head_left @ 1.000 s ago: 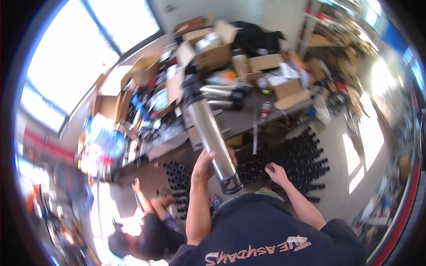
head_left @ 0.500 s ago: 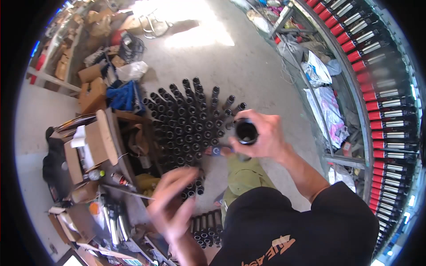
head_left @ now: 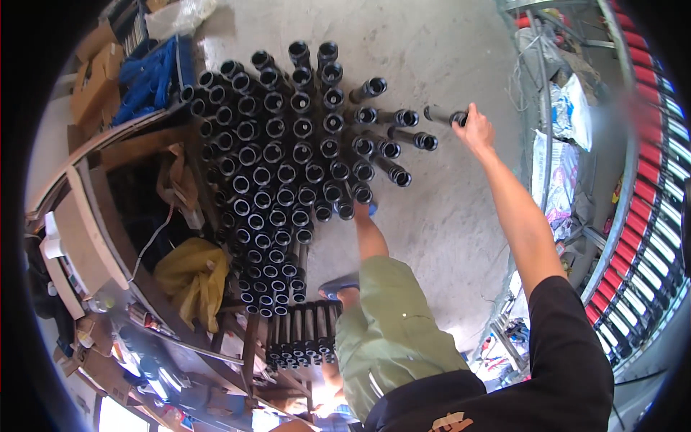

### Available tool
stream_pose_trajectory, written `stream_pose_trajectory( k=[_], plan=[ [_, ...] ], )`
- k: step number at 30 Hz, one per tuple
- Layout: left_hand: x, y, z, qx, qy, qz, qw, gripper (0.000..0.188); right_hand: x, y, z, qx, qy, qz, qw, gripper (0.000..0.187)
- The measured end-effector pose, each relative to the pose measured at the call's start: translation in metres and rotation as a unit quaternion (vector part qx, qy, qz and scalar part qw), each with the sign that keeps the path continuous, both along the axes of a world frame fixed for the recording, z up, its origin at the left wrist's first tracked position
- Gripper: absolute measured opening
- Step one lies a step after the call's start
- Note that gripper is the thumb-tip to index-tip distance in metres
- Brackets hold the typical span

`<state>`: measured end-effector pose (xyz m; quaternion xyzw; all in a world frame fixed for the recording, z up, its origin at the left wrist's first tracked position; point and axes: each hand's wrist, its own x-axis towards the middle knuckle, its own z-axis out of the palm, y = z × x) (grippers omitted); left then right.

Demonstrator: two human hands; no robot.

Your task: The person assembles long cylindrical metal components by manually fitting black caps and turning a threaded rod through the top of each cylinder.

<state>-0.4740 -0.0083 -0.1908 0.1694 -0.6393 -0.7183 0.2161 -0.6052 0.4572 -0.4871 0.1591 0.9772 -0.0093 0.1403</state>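
Observation:
My right hand (head_left: 476, 134), arm stretched out to the far right, is closed around the open upper end of a black tube (head_left: 442, 115). The tube's other end points down toward the floor, left of the hand; whether it touches the floor I cannot tell. Close by on its left, several matching black tubes (head_left: 414, 139) stand apart from one another. They border a dense cluster of upright black tubes (head_left: 273, 151) with round open tops. My left hand is out of view; only a sliver of skin shows at the lower edge.
Left of the cluster stands a wooden shelf (head_left: 86, 209) with a yellow bag (head_left: 194, 277) and boxes. More black tubes (head_left: 302, 331) are packed near my legs. Along the right runs a rack of red-and-silver cylinders (head_left: 633, 230), with plastic sacks (head_left: 568, 111) beside it.
My right hand has reached outward with the black tube, from near my body to beyond the cluster's right side. My left hand has left the view. The view has shifted closer over the tubes.

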Motion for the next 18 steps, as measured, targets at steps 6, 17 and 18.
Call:
stream_pose_trajectory(
  k=[6, 17, 18],
  plan=[
    [0.016, 0.013, -0.087, -0.022, -0.137, 0.026, 0.990, 0.014, -0.030, -0.002, -0.122, -0.002, -0.068, -0.083, 0.994, 0.056],
    [0.060, -0.019, -0.049, 0.000, -0.100, 0.112, 0.989, 0.005, -0.026, -0.015, -0.113, 0.033, 0.009, 0.034, 0.999, 0.061],
    [0.066, -0.027, -0.036, 0.003, -0.075, 0.124, 0.989, 0.004, -0.021, -0.027, -0.103, 0.032, 0.046, 0.072, 0.996, 0.059]
  ],
)
